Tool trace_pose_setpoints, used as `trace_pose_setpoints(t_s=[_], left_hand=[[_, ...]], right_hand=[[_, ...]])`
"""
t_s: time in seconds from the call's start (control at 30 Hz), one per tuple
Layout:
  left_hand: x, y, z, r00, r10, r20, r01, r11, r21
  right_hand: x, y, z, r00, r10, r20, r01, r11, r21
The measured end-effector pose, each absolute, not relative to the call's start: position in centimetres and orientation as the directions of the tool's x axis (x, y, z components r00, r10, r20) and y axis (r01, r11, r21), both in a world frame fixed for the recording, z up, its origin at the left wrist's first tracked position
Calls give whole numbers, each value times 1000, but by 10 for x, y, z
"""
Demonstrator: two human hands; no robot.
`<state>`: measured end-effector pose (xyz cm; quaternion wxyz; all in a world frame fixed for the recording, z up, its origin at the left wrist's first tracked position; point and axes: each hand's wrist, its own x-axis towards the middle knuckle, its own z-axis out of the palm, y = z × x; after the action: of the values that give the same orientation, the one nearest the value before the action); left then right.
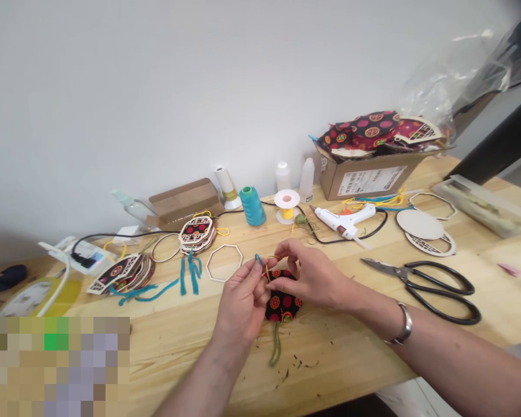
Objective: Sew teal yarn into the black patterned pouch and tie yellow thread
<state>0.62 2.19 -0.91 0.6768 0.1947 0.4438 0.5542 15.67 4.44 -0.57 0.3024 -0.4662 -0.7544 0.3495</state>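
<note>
A dark fabric piece with red and orange round patterns is at the table's front middle, partly covered by my hands. From its lower edge hangs an olive green cord. My left hand is closed, pinching a blue cord whose small loop sticks up between thumb and finger. A thin yellow cord runs from there to my right hand. The right fingers are bent, with index finger and thumb at the yellow cord, just above the fabric. Fingertips partly hide where the cords meet.
Black-handled scissors and a white glue gun lie to the right. Behind stand a teal thread cone and a yellow thread spool. Octagonal frame and stacked ornaments lie left. A full cardboard box stands back right.
</note>
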Motion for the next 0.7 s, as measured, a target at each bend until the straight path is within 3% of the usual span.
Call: trace_pose_setpoints(t_s=[0.13, 0.3, 0.47, 0.7], left_hand=[[6, 22, -8, -29, 920, -391, -587, 301, 751], [7, 23, -8, -27, 927, -374, -596, 285, 750], [7, 24, -9, -20, 926, -376, -600, 290, 746], [7, 23, -8, -43, 931, -362, -576, 274, 770]], right_hand=[[153, 41, -9, -408, 900, 155, 552, 378, -743], [151, 41, -14, -488, 834, 260, 435, 490, -755], [152, 45, -17, -416, 882, 222, 386, 393, -835], [164, 66, -19, -287, 924, 252, 581, 377, -721]])
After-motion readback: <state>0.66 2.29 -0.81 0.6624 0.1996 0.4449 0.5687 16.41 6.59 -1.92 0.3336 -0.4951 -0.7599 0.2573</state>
